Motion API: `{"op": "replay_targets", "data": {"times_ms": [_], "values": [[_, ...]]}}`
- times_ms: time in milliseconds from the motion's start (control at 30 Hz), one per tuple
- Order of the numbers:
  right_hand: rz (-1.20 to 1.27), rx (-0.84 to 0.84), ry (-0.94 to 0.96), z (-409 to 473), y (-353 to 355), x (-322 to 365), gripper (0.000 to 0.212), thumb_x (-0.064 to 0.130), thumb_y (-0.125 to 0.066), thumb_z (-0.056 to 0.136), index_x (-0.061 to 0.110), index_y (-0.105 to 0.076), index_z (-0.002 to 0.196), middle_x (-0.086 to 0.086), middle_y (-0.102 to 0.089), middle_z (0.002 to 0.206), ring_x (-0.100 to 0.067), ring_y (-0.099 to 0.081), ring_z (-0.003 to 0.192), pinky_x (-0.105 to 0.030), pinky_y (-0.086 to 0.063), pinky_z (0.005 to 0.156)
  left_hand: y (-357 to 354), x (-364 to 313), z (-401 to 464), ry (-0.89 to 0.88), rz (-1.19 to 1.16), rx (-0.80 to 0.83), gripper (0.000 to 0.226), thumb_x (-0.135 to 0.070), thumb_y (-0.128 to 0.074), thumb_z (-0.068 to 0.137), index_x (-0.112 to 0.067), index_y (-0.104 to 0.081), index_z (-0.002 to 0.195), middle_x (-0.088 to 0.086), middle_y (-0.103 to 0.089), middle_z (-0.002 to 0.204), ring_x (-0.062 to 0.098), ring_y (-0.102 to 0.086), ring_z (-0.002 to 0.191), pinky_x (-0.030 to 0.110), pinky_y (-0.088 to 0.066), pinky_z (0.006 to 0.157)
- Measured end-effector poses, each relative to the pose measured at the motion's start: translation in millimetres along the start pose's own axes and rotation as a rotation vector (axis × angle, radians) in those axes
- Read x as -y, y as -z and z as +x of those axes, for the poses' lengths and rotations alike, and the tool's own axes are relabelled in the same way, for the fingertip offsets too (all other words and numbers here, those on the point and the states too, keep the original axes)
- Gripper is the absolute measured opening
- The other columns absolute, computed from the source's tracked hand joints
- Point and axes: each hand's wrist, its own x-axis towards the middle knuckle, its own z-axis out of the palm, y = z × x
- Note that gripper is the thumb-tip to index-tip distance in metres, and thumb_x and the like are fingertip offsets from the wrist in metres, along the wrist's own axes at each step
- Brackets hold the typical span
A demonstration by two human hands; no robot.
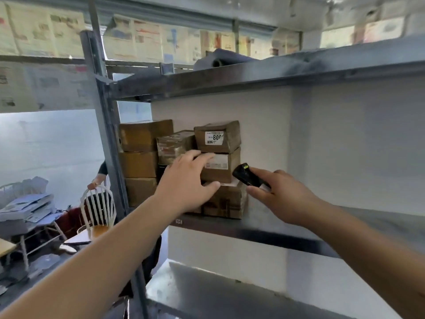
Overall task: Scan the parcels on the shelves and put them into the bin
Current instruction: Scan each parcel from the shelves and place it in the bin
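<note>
Two hands up at shelf (264,233). Left hand (186,183) spreading wide around middle parcel (218,168) of right stack, fingers over its top edge, thumb (210,185) under; contact looking likely, hard to confirm. Right hand (280,194) gripping one black scanner (245,176), long axis pointing up-left at that parcel's label. Beyond: about seven brown parcels (142,137) sitting in three stacks, labelled top box (218,137) directly above left fingers.

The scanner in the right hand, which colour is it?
Black, with a small yellow-green mark on top; the scanner shows best in the head view, held in the right hand.
</note>
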Motion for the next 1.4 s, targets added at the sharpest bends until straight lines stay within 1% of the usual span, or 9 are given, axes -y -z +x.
{"op": "replay_targets", "data": {"times_ms": [300,600,700,767,900,1000,1167,1267,1400], "values": [[-0.084,-0.118,-0.127,47.0,-1.3,-2.7,0.067,0.071,-0.040,0.097,0.052,-0.022,0.158,0.012,-0.045,0.100,-0.010,-0.055,0.081,-0.028,-0.046,0.067,-5.8,24.1,92.0,-0.215,0.077,-0.107,0.077,-0.067,-0.058,0.090,-0.044,-0.029,0.158,0.002,-0.028,0.168,0.027,-0.023,0.155,0.054,-0.028,0.124],[-0.113,-0.157,-0.106,104.0,12.1,-23.1,0.052,0.069,-0.042,0.097,0.051,-0.038,0.145,0.007,-0.052,0.090,-0.011,-0.056,0.072,-0.025,-0.037,0.055,-22.5,22.0,148.2,-0.158,-0.039,-0.115,0.083,-0.083,-0.047,0.089,-0.041,-0.033,0.159,0.002,-0.029,0.168,0.030,-0.026,0.153,0.055,-0.035,0.120],[-0.071,-0.154,-0.082,126.3,14.0,-32.8,0.050,0.065,-0.045,0.098,0.048,-0.043,0.145,0.008,-0.057,0.081,-0.008,-0.057,0.063,-0.022,-0.032,0.050,-22.4,21.9,163.9,-0.095,-0.128,-0.117,0.088,-0.090,-0.038,0.085,-0.040,-0.039,0.157,0.002,-0.035,0.165,0.029,-0.034,0.150,0.047,-0.038,0.117],[-0.061,-0.141,-0.076,139.1,14.5,-38.9,0.055,0.065,-0.044,0.099,0.047,-0.040,0.151,0.010,-0.062,0.088,-0.007,-0.060,0.070,-0.024,-0.038,0.054,-18.8,22.2,180.0,0.003,-0.268,-0.064,0.091,-0.094,-0.037,0.081,-0.039,-0.046,0.153,0.001,-0.042,0.161,0.026,-0.043,0.143,0.037,-0.041,0.108],[-0.019,-0.096,-0.089,153.2,12.8,-49.3,0.059,0.065,-0.045,0.100,0.046,-0.036,0.155,0.003,-0.066,0.128,-0.015,-0.064,0.103,-0.034,-0.055,0.084,-7.8,26.8,209.3,0.206,-0.583,0.062,0.074,-0.079,-0.056,0.088,-0.029,-0.060,0.143,-0.003,-0.060,0.145,0.020,-0.058,0.120,0.035,-0.045,0.094],[0.015,-0.088,-0.076,157.4,10.5,-53.5,0.058,0.064,-0.046,0.100,0.045,-0.039,0.155,0.004,-0.067,0.127,-0.013,-0.064,0.102,-0.031,-0.054,0.083,-6.4,30.4,217.9,0.266,-0.595,0.064,0.066,-0.065,-0.070,0.087,-0.026,-0.062,0.140,-0.005,-0.063,0.130,0.017,-0.057,0.108,0.032,-0.045,0.086],[0.059,-0.092,-0.071,156.5,7.2,-54.0,0.059,0.065,-0.046,0.100,0.046,-0.037,0.155,0.003,-0.065,0.132,-0.014,-0.062,0.110,-0.035,-0.054,0.092,-6.1,21.8,212.3,0.268,-0.628,0.085,0.062,-0.053,-0.076,0.086,-0.033,-0.059,0.141,-0.012,-0.061,0.115,0.010,-0.061,0.096,0.023,-0.045,0.066],[0.072,-0.114,-0.079,151.0,6.3,-53.5,0.061,0.065,-0.046,0.100,0.047,-0.035,0.156,0.007,-0.067,0.123,-0.008,-0.064,0.099,-0.027,-0.054,0.078,-11.5,17.9,202.5,0.299,-0.861,0.017,0.063,-0.039,-0.082,0.084,-0.031,-0.055,0.140,-0.010,-0.063,0.102,0.006,-0.072,0.068,0.020,-0.052,0.050],[0.024,-0.168,-0.114,133.8,12.5,-49.4,0.060,0.064,-0.046,0.100,0.047,-0.033,0.157,0.011,-0.065,0.088,-0.007,-0.063,0.069,-0.018,-0.043,0.054,-15.5,7.1,193.0,0.321,-1.131,-0.120,0.070,-0.020,-0.085,0.084,-0.031,-0.052,0.145,-0.002,-0.066,0.115,0.011,-0.076,0.069,0.027,-0.061,0.057]]}}
